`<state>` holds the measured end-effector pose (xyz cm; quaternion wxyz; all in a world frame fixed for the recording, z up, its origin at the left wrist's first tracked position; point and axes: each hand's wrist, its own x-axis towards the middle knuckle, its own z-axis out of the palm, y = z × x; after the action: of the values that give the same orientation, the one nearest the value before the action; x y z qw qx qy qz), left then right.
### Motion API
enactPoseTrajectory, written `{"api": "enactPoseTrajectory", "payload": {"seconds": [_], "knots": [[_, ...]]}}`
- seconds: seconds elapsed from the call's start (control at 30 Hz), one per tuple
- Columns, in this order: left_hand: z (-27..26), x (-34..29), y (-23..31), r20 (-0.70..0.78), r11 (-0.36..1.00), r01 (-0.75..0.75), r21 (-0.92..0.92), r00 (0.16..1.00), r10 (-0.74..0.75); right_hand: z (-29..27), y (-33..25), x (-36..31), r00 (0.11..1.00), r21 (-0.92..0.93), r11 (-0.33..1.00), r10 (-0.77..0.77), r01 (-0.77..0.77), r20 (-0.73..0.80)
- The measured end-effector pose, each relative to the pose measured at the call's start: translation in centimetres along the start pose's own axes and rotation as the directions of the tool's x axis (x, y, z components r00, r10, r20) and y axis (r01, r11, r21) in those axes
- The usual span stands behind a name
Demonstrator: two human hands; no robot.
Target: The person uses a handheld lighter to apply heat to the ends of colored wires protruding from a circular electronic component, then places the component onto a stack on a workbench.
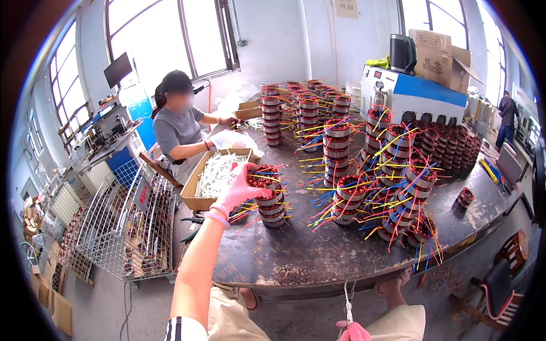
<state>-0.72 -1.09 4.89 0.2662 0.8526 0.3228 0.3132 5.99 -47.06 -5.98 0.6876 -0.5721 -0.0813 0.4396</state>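
My left hand wears a pink glove and reaches across the table. Its fingers close on the top wound motor stator of a short stack, with red copper windings and coloured lead wires sticking out. Beside that hand is a cardboard box filled with thin white sleeves. At the bottom edge, in front of the table, my right hand, also in pink, pinches a slim pale tool with two thin tips pointing up; its exact kind is unclear. Much of the right hand is cut off.
Tall stator stacks with blue, yellow and red wires crowd the dark table. A single stator sits at the right. Pliers lie by the box. Another person works across the table. Wire baskets stand left.
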Motion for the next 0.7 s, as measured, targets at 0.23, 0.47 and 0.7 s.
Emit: {"api": "enactPoseTrajectory", "payload": {"seconds": [0.23, 0.47, 0.7], "knots": [[0.0, -0.4, 0.0, 0.024, 0.994, -0.021, 0.107, 1.000, 0.019, 0.2, -0.2, -0.2, 1.000, -0.033, 0.999, -0.003, 0.003, 0.006], [-0.8, -0.4, 0.2, 0.079, 0.980, -0.005, 0.198, 0.997, -0.011, 0.3, -0.1, -0.9, 0.999, 0.021, 1.000, 0.002, -0.003, 0.041], [-1.2, -0.5, 0.6, 0.162, 0.994, 0.064, 0.087, 0.984, -0.078, 0.1, 0.4, -1.1, 0.999, 0.034, 0.999, -0.009, 0.007, 0.046]]}}
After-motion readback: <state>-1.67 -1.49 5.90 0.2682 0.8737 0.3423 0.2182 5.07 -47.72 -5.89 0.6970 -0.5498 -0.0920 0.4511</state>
